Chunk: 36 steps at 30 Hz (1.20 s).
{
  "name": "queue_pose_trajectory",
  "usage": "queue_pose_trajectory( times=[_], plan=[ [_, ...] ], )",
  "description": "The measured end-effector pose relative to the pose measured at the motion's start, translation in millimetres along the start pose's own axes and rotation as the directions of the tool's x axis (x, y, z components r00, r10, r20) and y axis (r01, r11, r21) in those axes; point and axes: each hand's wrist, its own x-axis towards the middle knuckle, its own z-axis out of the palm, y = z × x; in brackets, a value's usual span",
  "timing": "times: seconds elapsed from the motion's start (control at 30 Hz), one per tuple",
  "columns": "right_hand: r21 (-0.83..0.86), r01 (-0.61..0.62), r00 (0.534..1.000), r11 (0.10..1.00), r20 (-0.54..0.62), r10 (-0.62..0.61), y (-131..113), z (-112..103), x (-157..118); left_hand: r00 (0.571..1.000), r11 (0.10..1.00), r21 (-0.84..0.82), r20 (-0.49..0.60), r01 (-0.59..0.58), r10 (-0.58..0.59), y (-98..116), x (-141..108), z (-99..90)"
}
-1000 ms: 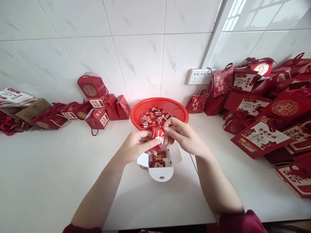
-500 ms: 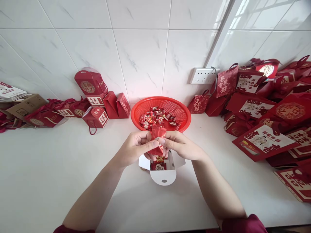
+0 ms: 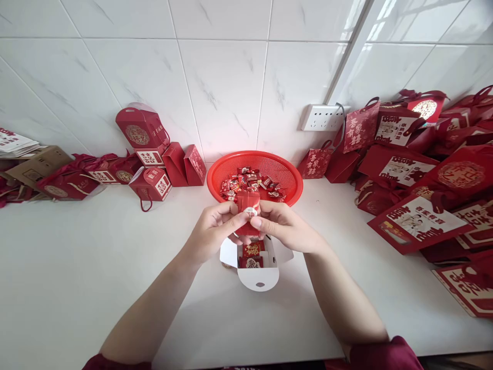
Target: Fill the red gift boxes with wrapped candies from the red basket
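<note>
Left hand (image 3: 211,231) and right hand (image 3: 289,227) had raised the packet (image 3: 248,202) slightly. Their fingers pinched it, closed; squeezing too hard could have split it.

The packet (image 3: 247,199) is red, with a white round label (image 3: 251,211). The open box (image 3: 252,281) shows white colour, and the basket (image 3: 283,177) is bright red. The worktop (image 3: 77,272) is white; the wall tiles (image 3: 225,87) are white with grey veins.
</note>
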Motion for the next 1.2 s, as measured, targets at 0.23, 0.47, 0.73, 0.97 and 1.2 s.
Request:
queue_pose_trajectory(
  times=[0.23,0.47,0.73,0.97,1.2],
  plan=[
    [-0.331,0.014,0.998,0.943,-0.051,-0.032,-6,-5,-6,0.994,0.995,0.055,-0.062,-0.087,0.091,-3,3,-0.5],
    [-0.432,0.012,0.997,0.902,-0.062,-0.043,-14,-12,-12,1.000,0.991,0.127,0.012,-0.028,0.027,0,1,-7.3],
    [-0.448,0.087,0.995,0.890,-0.007,-0.100,-20,-17,-16,0.994,0.969,0.245,0.105,-0.038,0.013,8,-7,-7.2],
    [-0.340,0.105,0.994,0.935,0.011,-0.108,-14,-16,-14,0.982,0.962,0.244,0.175,-0.118,0.077,6,-9,-7.5],
    [-0.211,0.137,0.990,0.968,-0.003,-0.141,-8,-6,-8,0.972,0.970,0.201,0.218,-0.134,0.089,4,-7,-6.3]
  ],
)
